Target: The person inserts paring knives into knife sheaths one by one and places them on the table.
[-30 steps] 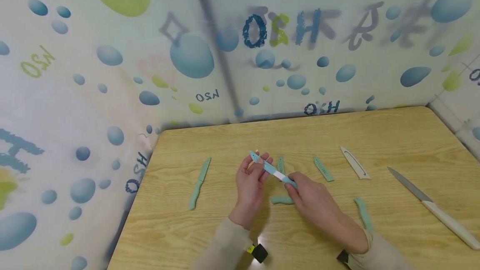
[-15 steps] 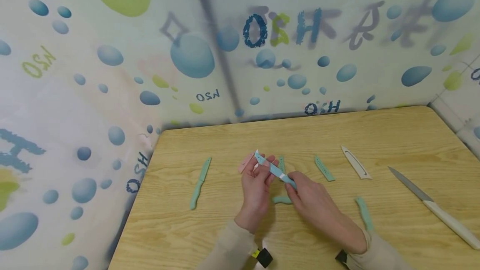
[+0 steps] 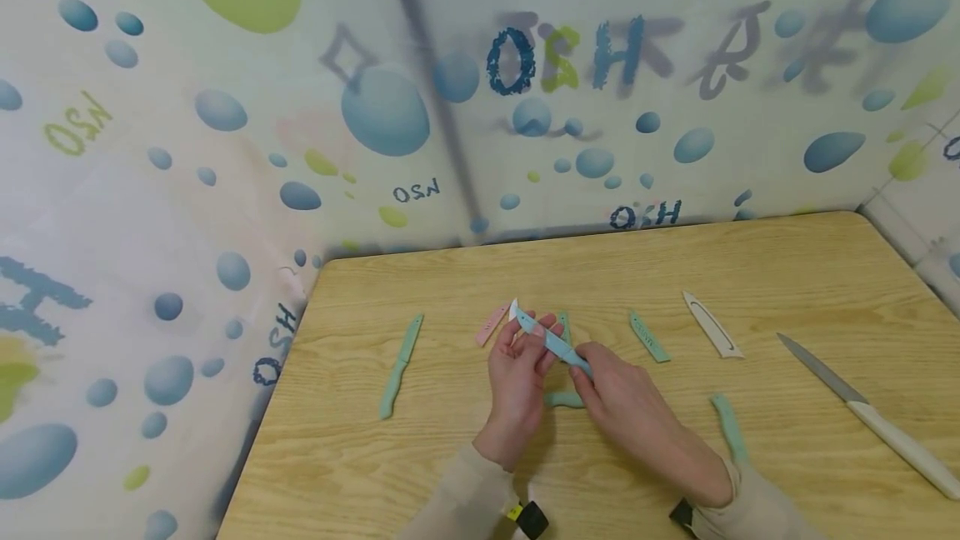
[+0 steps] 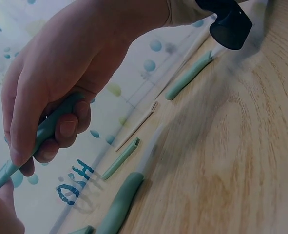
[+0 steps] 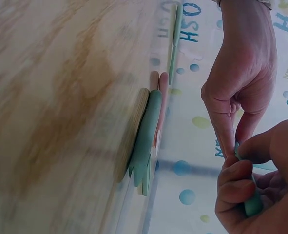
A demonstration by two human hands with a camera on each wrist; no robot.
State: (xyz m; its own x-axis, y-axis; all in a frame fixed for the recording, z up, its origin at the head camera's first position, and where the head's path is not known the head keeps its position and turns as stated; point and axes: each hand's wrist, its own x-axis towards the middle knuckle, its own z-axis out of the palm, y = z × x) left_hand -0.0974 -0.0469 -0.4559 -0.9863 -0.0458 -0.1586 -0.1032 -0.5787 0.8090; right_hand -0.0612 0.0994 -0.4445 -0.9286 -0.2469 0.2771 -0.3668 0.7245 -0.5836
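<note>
My right hand (image 3: 637, 411) grips the light-blue handle (image 3: 581, 365) of a small knife above the middle of the table. The thumb and fingers of my left hand (image 3: 517, 390) pinch its light-blue sheath (image 3: 527, 322), which covers the blade up to near the handle. In the left wrist view, curled fingers of the right hand (image 4: 70, 63) wrap the knife handle (image 4: 51, 122). The right wrist view shows the left hand (image 5: 246, 58) reaching down to the sheath, with the handle end (image 5: 254, 204) showing below the right fingers.
On the wooden table (image 3: 337, 473) lie a green sheathed knife (image 3: 400, 367), a pink sheath (image 3: 492, 324) beside a white blade tip (image 3: 513, 308), a green sheath (image 3: 648, 337), green knife handles (image 3: 729, 427), a white sheath (image 3: 712, 325) and a large white-handled knife (image 3: 900, 448).
The left hand has moved right toward the right hand, sliding the sheath along the blade. The white strip of blade before the handle has closed up, and the pink sheath has come into view.
</note>
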